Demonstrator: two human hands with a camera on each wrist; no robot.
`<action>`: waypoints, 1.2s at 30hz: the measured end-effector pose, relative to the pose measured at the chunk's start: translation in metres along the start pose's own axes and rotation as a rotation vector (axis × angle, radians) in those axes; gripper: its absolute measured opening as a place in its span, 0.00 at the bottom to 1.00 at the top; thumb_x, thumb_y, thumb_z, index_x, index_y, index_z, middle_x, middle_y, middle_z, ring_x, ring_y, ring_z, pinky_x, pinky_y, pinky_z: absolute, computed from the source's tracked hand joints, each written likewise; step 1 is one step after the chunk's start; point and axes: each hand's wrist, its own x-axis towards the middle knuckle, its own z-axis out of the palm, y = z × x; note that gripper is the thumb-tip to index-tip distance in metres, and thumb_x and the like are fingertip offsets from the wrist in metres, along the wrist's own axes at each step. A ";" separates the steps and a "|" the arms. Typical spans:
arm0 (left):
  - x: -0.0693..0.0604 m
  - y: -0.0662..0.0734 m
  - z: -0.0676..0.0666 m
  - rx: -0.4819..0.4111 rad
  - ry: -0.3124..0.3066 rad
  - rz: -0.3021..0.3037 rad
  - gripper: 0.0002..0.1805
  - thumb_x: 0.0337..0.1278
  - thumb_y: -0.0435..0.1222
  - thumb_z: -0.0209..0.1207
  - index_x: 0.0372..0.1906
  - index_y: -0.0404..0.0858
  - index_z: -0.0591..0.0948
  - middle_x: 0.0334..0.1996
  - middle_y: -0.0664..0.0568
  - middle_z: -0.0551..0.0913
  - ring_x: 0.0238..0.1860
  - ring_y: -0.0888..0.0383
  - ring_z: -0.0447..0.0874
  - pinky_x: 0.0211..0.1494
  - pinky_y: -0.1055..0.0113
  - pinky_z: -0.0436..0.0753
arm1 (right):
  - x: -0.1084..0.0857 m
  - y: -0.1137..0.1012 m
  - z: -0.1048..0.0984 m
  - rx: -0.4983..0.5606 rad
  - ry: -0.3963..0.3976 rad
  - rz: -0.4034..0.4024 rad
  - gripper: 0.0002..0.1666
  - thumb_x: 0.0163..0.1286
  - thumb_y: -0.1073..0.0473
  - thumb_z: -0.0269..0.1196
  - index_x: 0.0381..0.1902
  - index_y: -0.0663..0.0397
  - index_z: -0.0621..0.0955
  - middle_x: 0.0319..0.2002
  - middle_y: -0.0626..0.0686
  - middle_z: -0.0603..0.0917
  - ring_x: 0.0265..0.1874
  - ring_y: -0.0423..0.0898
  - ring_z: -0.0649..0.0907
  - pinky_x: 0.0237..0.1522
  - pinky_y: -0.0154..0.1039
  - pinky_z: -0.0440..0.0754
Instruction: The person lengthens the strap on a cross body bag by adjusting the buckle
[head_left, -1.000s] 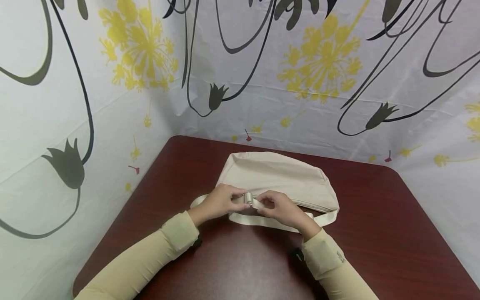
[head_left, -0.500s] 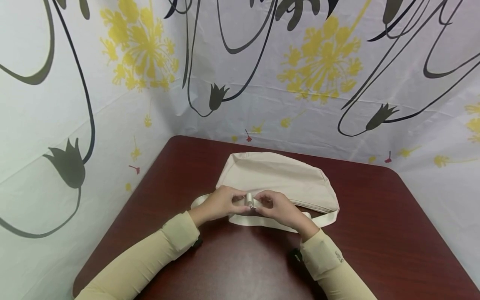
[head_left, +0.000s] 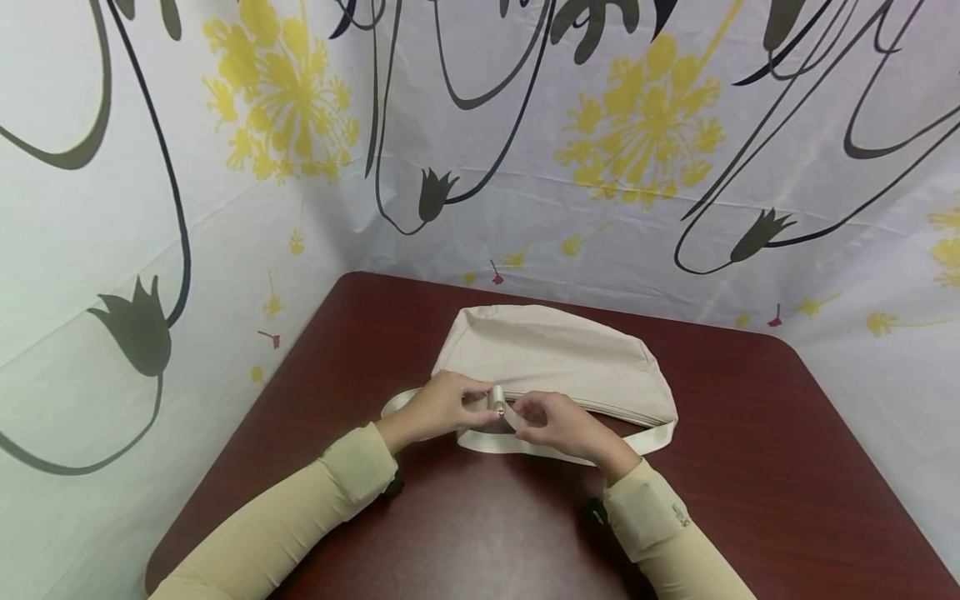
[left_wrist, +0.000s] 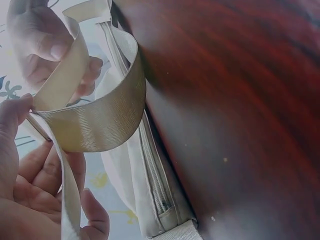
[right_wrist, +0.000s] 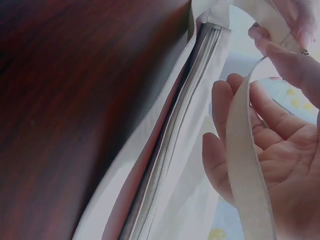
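Observation:
A cream fabric bag (head_left: 547, 354) lies on the table, its zipper (right_wrist: 170, 145) along the near edge. My left hand (head_left: 437, 406) pinches the webbing strap at a small slider buckle (head_left: 497, 398), in front of the bag. Just right of the buckle, my right hand (head_left: 567, 427) holds the strap (right_wrist: 245, 165) between thumb and fingers, the other fingers loosely bent. The left wrist view shows a wide strap loop (left_wrist: 102, 127) standing out between both hands. Fingers partly hide the buckle in both wrist views.
The dark red-brown table (head_left: 480, 525) extends around the bag and forearms. A white patterned cloth (head_left: 510, 133) hangs behind the table and along its sides. More of the strap (head_left: 525, 444) lies along the table in front of the zipper.
My right hand closed in on the buckle half a second ago and has since moved slightly right and toward me. The left hand and bag stay nearly in place.

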 end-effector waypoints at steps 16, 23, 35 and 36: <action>-0.001 -0.004 0.002 -0.013 -0.001 0.023 0.14 0.58 0.44 0.72 0.48 0.47 0.88 0.29 0.65 0.81 0.25 0.68 0.68 0.28 0.71 0.69 | 0.000 -0.001 -0.001 0.010 0.035 0.003 0.10 0.69 0.65 0.66 0.47 0.58 0.81 0.39 0.48 0.84 0.39 0.43 0.83 0.45 0.40 0.79; -0.001 -0.003 0.002 -0.028 -0.013 0.031 0.10 0.59 0.42 0.72 0.44 0.47 0.88 0.25 0.66 0.78 0.23 0.68 0.66 0.27 0.71 0.68 | 0.000 0.000 -0.001 0.052 0.036 0.006 0.10 0.70 0.65 0.65 0.48 0.59 0.80 0.38 0.49 0.84 0.39 0.44 0.82 0.45 0.39 0.79; 0.000 -0.004 0.004 -0.010 -0.023 0.033 0.12 0.59 0.44 0.71 0.46 0.46 0.88 0.25 0.65 0.76 0.23 0.69 0.64 0.27 0.72 0.66 | 0.001 -0.001 0.000 0.118 0.027 0.011 0.12 0.72 0.64 0.64 0.51 0.61 0.79 0.43 0.54 0.84 0.42 0.46 0.83 0.47 0.43 0.79; 0.000 -0.004 0.004 -0.015 -0.019 0.030 0.13 0.59 0.44 0.71 0.48 0.46 0.88 0.26 0.64 0.78 0.23 0.69 0.64 0.27 0.72 0.67 | 0.001 -0.001 0.000 0.124 0.026 0.008 0.13 0.72 0.64 0.64 0.52 0.61 0.78 0.43 0.54 0.84 0.43 0.47 0.82 0.48 0.43 0.79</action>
